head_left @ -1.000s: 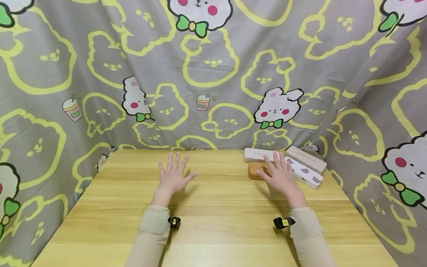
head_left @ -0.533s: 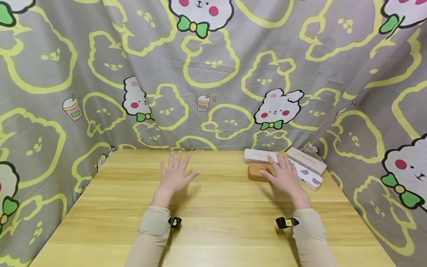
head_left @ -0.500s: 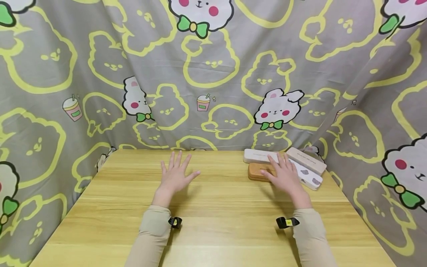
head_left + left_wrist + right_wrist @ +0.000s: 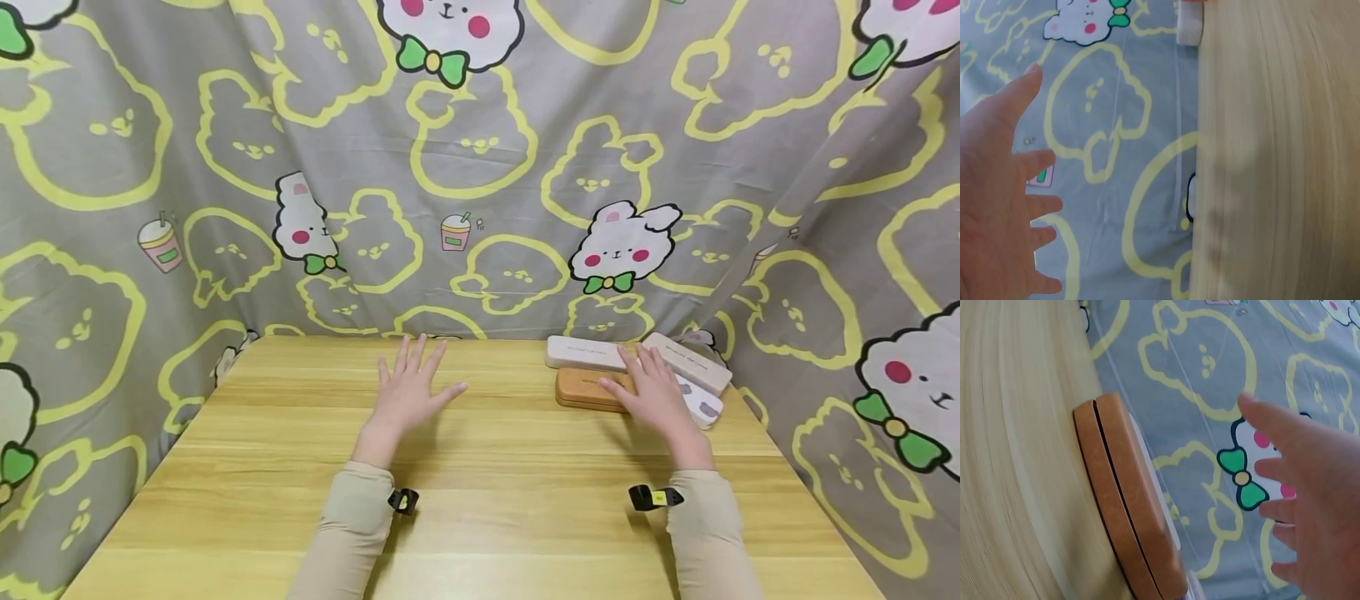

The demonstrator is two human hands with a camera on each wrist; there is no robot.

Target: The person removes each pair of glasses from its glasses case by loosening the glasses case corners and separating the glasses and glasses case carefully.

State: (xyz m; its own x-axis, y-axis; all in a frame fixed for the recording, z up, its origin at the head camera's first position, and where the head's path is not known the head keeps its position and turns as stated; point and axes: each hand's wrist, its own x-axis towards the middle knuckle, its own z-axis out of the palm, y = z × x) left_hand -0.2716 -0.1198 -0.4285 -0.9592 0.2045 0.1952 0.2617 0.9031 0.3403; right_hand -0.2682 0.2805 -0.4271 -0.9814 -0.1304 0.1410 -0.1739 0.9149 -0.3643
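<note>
Looks bright and fairly even in the head view, seemingly lit from above, with pale glare on the near middle of the counter (image 4: 517,533). Drops soft shadows beneath the left grip (image 4: 407,396) and right grip (image 4: 660,404). Stretches the patterned cloth (image 4: 480,117) toward the outer edges. Looks dimmer and softer in both wrist views, with smeared wood grain and hazy shadow on the counter, also beside the orange-brown case (image 4: 1141,494)

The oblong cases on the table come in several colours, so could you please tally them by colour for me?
Orange-brown case: 1
Plain off-white case: 1
White case with grey patches: 1, partly hidden
Beige case: 1
Total: 4
</note>
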